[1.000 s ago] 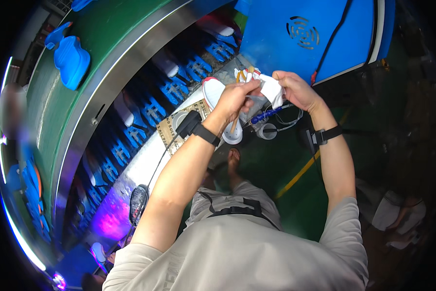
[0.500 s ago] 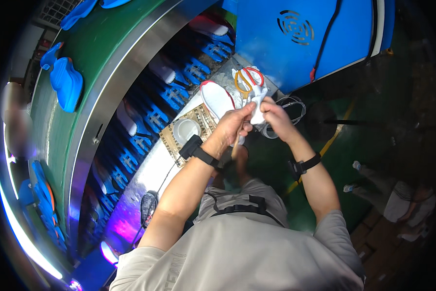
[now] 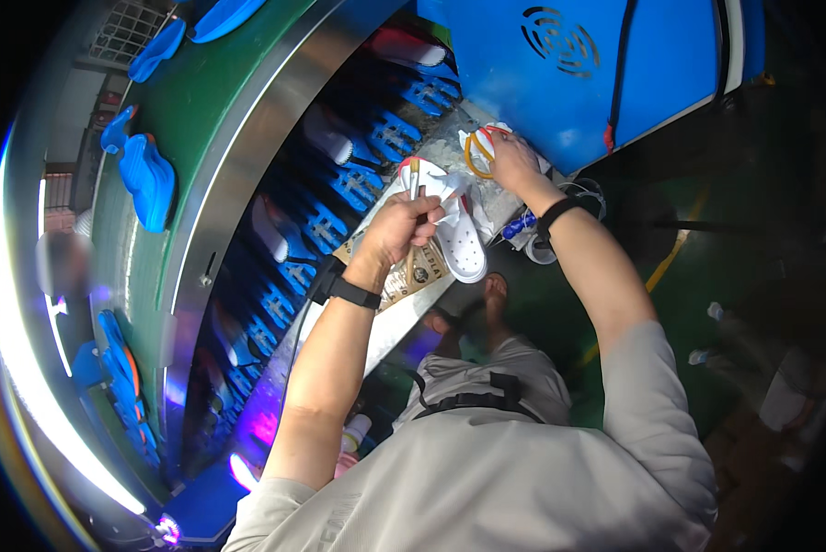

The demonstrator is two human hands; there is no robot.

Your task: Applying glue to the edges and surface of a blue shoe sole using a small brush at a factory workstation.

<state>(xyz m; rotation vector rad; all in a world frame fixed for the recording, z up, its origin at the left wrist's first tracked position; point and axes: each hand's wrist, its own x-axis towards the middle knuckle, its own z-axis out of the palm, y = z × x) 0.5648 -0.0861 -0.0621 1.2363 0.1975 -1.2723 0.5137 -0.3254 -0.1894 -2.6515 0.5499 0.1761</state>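
My left hand [image 3: 400, 228] is closed around a slim brush [image 3: 414, 182] with a wooden handle, its bristle end pointing up and away. White crumpled material [image 3: 444, 191] touches its fingertips; whether it is gripped too I cannot tell. Just right of that hand lies a white sole with small holes [image 3: 463, 247]. Behind the brush is a red-edged white sole, mostly covered. My right hand [image 3: 516, 164] reaches over scissors [image 3: 476, 156] with orange-yellow and red handle loops, close to white cloth. Its fingertips are partly hidden there.
Printed cardboard [image 3: 424, 272] lies on the bench beneath my left hand. A rack of blue shoe lasts [image 3: 358, 189] runs along the left under a curved metal rail. A blue machine casing [image 3: 523, 101] stands ahead. A blue item [image 3: 521, 224] sits at the bench's right edge.
My hands have parted from the white cloth they both held. The right went forward to the scissors; the left moved left with the brush turned upward. The white bowl is no longer visible.
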